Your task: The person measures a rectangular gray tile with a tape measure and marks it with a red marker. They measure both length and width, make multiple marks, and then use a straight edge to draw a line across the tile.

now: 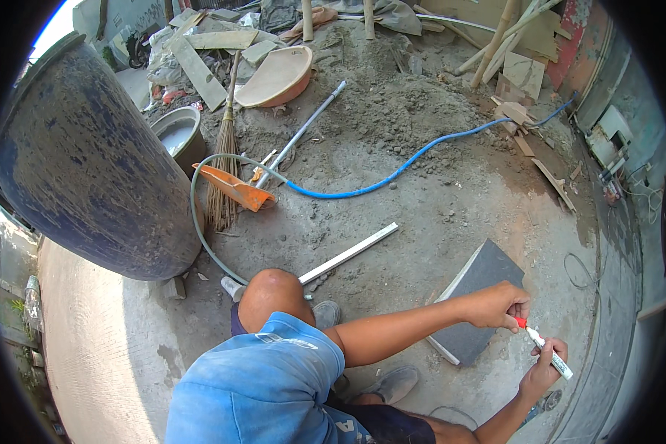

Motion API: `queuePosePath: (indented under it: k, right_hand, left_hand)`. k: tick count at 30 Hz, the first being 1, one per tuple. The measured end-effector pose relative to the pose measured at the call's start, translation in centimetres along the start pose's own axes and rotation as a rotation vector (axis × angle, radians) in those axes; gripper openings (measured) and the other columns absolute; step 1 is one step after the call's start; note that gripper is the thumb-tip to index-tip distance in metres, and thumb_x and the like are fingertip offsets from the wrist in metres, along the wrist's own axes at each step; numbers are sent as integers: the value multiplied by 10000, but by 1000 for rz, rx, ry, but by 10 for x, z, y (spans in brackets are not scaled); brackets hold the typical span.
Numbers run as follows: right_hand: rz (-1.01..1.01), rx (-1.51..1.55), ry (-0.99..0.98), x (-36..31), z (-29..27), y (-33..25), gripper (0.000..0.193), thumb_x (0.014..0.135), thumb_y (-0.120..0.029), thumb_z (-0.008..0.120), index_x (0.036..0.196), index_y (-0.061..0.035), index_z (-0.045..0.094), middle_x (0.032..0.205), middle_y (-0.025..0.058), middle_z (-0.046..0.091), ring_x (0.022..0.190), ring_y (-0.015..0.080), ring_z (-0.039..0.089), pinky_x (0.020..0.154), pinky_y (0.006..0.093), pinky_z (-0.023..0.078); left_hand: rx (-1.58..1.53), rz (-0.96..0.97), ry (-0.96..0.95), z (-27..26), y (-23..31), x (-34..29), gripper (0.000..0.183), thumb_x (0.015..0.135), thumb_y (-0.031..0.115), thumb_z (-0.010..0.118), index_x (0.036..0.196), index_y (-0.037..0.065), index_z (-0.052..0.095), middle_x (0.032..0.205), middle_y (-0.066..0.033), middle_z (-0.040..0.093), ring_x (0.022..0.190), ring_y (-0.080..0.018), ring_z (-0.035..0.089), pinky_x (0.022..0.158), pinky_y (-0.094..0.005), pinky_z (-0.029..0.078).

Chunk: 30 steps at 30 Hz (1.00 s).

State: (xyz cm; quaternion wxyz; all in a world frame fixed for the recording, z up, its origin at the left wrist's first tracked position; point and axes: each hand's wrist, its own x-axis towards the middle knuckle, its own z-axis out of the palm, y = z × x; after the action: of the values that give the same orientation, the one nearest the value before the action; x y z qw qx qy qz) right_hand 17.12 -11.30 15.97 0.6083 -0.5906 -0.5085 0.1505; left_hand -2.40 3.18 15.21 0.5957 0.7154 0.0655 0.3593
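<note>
White cylindrical marker (560,365): likely light, rigid, best taken mid-barrel, where right hand (540,377) grips; left hand (497,305) pinches small red cap (522,323).

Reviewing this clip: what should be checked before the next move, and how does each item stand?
1. Marker held securely: ok, the right hand grips its barrel.
2. Red cap held: ok, pinched by the left hand.
3. Cap fully off the marker: cannot tell, they sit too close together.
4. View of the tile unobstructed: not ok, the left forearm crosses it.
5. Hose clear of the tile: ok, it lies apart.
</note>
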Motion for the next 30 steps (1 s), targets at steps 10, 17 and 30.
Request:
queuePosePath:
  k: [10,17,30]
  right_hand:
    - [15,-40,-5,-4,9,-14,136,952,-154,567,914,-26,539,833,41,516,690,115,470,627,257,400]
    - [-17,12,32,-4,10,-16,135,927,-141,602,908,-22,540,837,49,519,677,121,487,627,261,415]
    - [-106,-41,-170,-3,2,-15,135,900,-129,660,914,-9,599,815,58,584,647,119,557,603,256,464]
  left_hand:
    - [-15,5,-45,0,4,-2,158,738,29,751,846,5,638,764,-80,677,695,-138,623,637,-287,484]
    - [-28,-31,-77,-3,-1,0,166,741,18,755,852,17,631,785,-37,676,698,-103,604,642,-270,477]
    - [19,-65,-154,3,1,0,186,758,68,782,874,28,642,812,-15,657,703,-100,571,654,-277,463]
